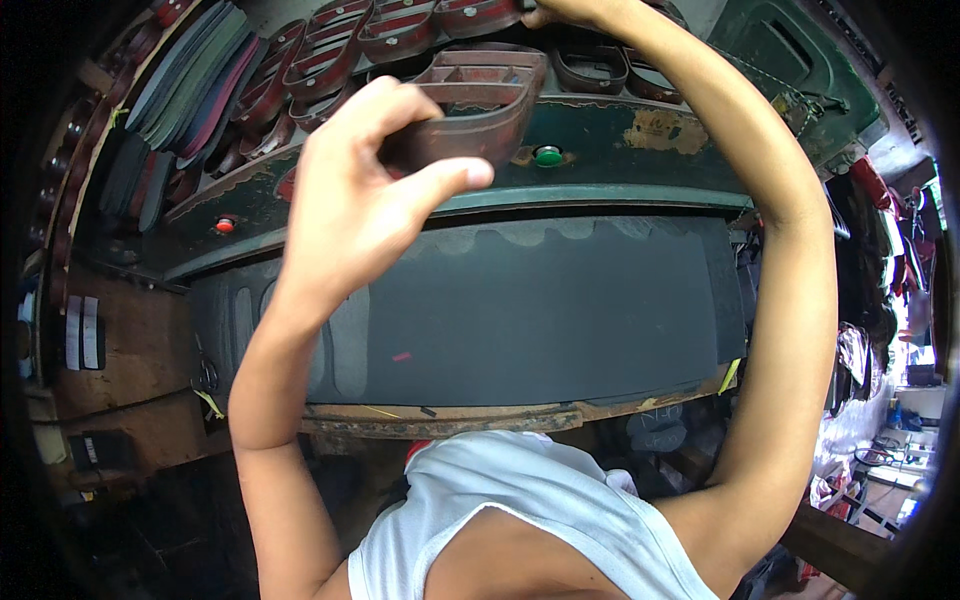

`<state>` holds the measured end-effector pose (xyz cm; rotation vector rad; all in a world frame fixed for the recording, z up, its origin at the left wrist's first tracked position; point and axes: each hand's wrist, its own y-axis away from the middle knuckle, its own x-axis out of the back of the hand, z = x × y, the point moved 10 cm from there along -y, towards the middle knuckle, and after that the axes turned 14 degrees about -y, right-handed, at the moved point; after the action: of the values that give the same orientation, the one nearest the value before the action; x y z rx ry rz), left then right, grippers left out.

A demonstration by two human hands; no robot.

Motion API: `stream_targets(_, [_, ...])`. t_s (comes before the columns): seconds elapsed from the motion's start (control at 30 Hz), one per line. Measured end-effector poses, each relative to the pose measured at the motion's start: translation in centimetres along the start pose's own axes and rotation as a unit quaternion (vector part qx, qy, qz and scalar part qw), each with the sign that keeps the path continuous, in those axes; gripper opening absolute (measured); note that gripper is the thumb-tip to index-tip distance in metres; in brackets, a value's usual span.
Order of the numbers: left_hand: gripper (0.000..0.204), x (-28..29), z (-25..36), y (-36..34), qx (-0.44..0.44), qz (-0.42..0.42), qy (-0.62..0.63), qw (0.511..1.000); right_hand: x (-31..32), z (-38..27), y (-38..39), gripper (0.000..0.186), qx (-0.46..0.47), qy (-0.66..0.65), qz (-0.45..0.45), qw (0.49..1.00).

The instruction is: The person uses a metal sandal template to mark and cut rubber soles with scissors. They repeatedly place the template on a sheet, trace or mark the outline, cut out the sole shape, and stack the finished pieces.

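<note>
Left grip (350, 190) curled round reddish-brown hollow frame (490, 130), thumb out along near side; frame held up before green machine (610, 165). Right grip (565, 8) at far end of arm, beside row of similar frames (395, 45), mostly out of sight; can't tell if grasping. Nearer: dark sheet (540, 310) on worktop (450, 425), pink scrap (402, 357) on top.

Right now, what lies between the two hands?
In the head view: the brown frame in the left hand, then similar frames behind it, up to the right hand.
</note>
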<state>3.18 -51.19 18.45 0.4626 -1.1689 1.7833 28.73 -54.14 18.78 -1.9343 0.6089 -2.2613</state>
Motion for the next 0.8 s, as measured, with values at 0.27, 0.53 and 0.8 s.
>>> stream_targets(0.27, [0.037, -9.3, -5.0, -5.8, -0.015, 0.093, -0.146, 0.985, 1.2, -0.1, -0.7, 0.034, 0.052, -0.021, 0.01, 0.998])
stream_targets(0.53, [0.034, -14.5, -5.2, -10.7, -0.021, 0.067, -0.239, 0.968, 0.7, 0.7, -1.0, 0.047, 0.048, -0.019, 0.001, 0.999])
stream_targets(0.8, [0.029, -22.0, -1.4, -14.2, -0.081, -0.083, -0.233, 0.966, 0.3, 1.6, -0.8, 0.034, -0.019, -0.028, -0.02, 0.999])
